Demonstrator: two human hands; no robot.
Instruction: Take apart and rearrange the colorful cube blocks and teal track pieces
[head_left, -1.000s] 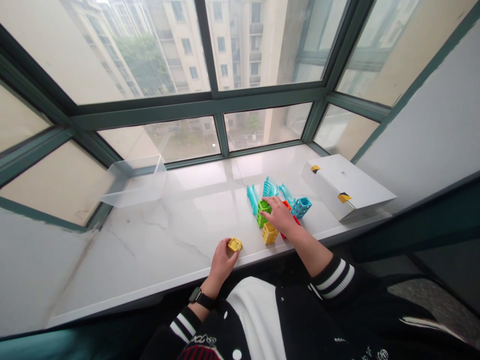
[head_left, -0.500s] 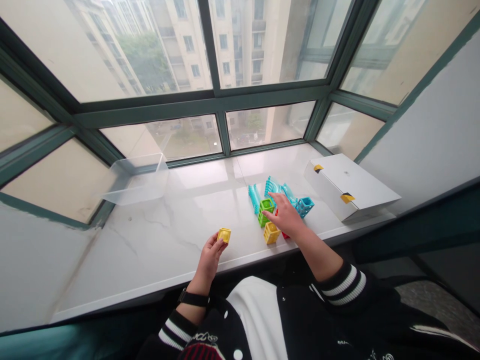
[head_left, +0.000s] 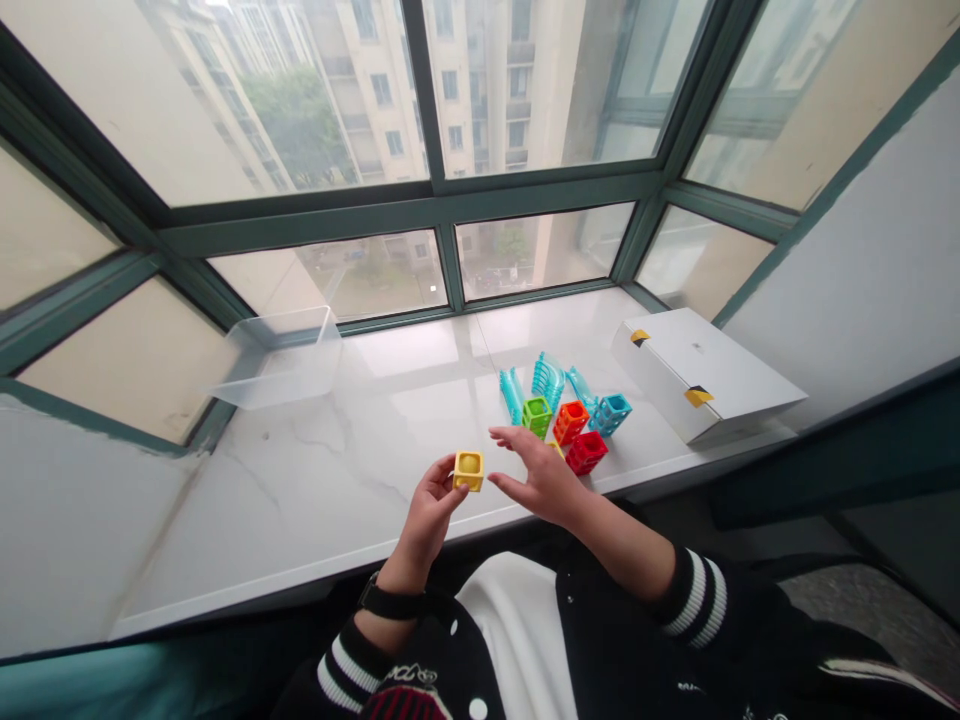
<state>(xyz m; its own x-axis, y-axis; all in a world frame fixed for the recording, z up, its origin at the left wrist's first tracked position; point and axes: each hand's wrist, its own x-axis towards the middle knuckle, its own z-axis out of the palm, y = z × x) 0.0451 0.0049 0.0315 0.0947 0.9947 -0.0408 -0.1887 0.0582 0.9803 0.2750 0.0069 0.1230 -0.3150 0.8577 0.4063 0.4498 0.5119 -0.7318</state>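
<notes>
Between the thumb and fingers of my left hand is a yellow toy block, its round-holed face turned up. My right hand hovers just right of that block with fingers apart, holding nothing. Behind my right hand another yellow block is mostly hidden. Around it stand a green block, an orange block, a red block and a blue block. Farther back lie translucent turquoise track pieces, one ribbed and curved, another long and narrow.
A clear plastic bin stands at the left by the window. At the right is a white box with yellow-black tabs. The white marble sill ends at a front edge close to my body.
My right hand has moved left and nearer, away from above the coloured blocks. My left hand has shifted slightly right and turned the yellow block. The orange and red blocks now show.
</notes>
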